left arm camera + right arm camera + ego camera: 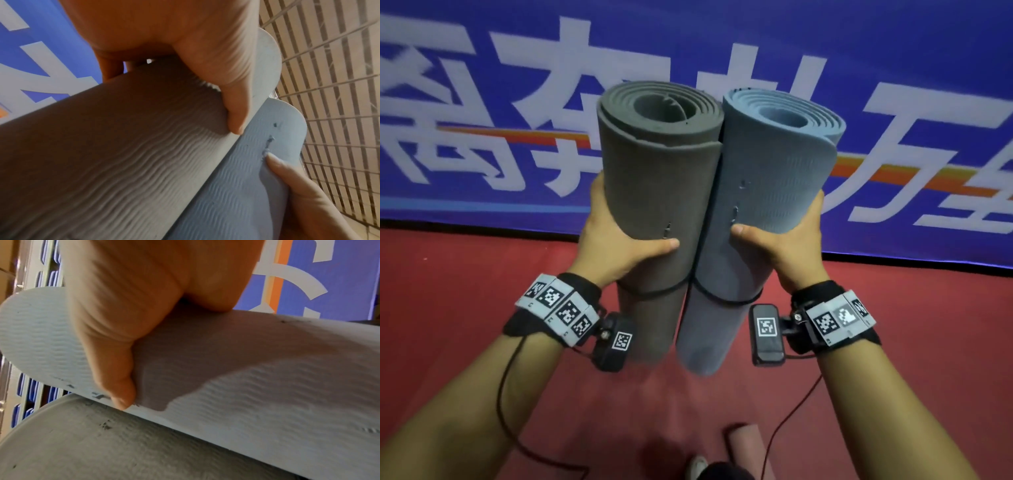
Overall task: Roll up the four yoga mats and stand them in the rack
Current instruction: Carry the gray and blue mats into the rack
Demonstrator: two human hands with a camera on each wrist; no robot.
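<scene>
Two rolled mats are held upright side by side, touching, in front of me above the red floor. My left hand (616, 236) grips the grey mat (657, 164) around its middle, thumb across the front. My right hand (787, 236) grips the blue mat (767, 171) the same way. A thin black cord loops around each roll below my hands. In the left wrist view my thumb presses the grey mat (102, 154), with the blue mat (236, 194) beside it. In the right wrist view my thumb lies on the blue mat (267, 394), and the grey mat (82, 451) shows below.
A blue banner (482, 85) with large white characters stands close behind the mats. A pinkish rolled mat (743, 448) lies on the red floor (448, 291) near my feet. A shoe (697, 467) shows at the bottom edge. Cables hang from both wrists. No rack is in view.
</scene>
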